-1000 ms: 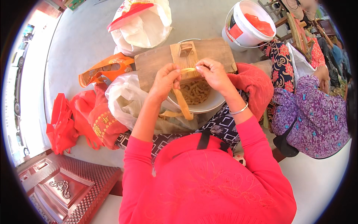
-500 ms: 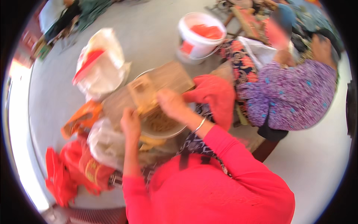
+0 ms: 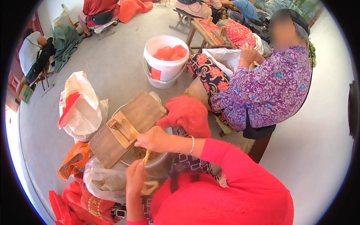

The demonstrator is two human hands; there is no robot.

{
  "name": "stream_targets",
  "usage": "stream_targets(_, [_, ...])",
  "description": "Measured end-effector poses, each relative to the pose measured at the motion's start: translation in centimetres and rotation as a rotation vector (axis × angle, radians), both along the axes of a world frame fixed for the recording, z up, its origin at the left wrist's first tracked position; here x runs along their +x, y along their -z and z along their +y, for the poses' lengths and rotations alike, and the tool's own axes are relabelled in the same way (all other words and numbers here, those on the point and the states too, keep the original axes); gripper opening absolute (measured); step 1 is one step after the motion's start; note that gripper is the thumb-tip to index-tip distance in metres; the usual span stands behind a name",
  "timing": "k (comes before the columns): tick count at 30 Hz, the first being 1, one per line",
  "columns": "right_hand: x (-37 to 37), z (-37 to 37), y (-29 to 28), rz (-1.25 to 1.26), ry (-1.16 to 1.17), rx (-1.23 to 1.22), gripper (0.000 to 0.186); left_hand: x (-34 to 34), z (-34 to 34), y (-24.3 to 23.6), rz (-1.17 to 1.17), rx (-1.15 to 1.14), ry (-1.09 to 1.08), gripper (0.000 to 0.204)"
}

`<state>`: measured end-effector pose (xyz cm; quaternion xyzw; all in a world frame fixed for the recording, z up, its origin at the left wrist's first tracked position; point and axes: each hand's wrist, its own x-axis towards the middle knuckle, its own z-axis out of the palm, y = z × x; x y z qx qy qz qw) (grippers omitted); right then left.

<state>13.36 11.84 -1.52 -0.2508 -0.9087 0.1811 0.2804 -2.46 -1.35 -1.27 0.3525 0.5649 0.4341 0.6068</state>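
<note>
A wooden board (image 3: 144, 108) lies across a white basin (image 3: 162, 158) in front of me. Fixed on the board is a small pale wooden block (image 3: 123, 130) with a raised, slotted piece. My right hand (image 3: 153, 139) is closed at the block's near edge, pinching a pale yellow strip (image 3: 146, 156). The strip runs down to my left hand (image 3: 135, 175), whose fingers are wrapped round its lower end. Brownish curled material (image 3: 139, 152) shows in the basin below the board. A pale looped piece (image 3: 150, 186) rests by my left wrist.
An open white sack (image 3: 84, 112) stands beyond the board; an orange bag (image 3: 75, 159), a clear plastic bag (image 3: 103, 178) and red bags (image 3: 73, 198) lie leftward. A white bucket (image 3: 165, 67) holds red netting. One person (image 3: 268, 86) sits close on the right; others sit farther off.
Both hands have moved from beside the block toward me, and the pale strip now stretches between them. The whole view has shifted, showing more of the room's far side.
</note>
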Motion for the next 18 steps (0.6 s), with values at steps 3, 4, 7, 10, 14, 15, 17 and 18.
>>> stream_targets(3, [1.3, -2.3, -1.0, -0.097, -0.344, -0.137, 0.02, -0.9, 0.2, -2.6, 0.554, 0.5, -0.075, 0.032])
stream_targets(4, [1.4, -4.1, -1.8, -0.057, -0.451, -0.323, 0.015, -1.4, 0.8, -3.9, 0.591, 0.536, -0.074, 0.034])
stream_targets(7, [0.1, -7.8, -8.0, 0.327, -0.473, -1.197, 0.014, -1.7, 0.1, -4.1, 0.334, 0.45, -0.085, 0.036])
stream_targets(10, [0.6, -6.5, -6.6, 0.555, -0.278, -1.47, 0.018, 1.7, 1.1, -3.4, 0.133, 0.414, -0.155, 0.036])
stream_targets(14, [-0.6, -4.2, -3.5, 0.355, 0.12, -0.738, 0.025, 3.5, 0.6, -3.3, -0.14, 0.237, -0.146, 0.038])
stream_targets(15, [-0.6, -3.8, -2.5, 0.328, 0.138, -0.594, 0.027, 3.5, 1.3, -3.2, -0.221, 0.201, -0.173, 0.036])
stream_targets(17, [-1.3, -3.9, -0.9, 0.254, 0.13, -0.29, 0.031, 3.2, 1.6, -1.3, -0.309, 0.127, -0.227, 0.034])
stream_targets(18, [-1.6, -3.5, -0.5, 0.223, 0.119, -0.122, 0.033, 2.8, 1.7, -0.3, -0.317, 0.092, -0.235, 0.032])
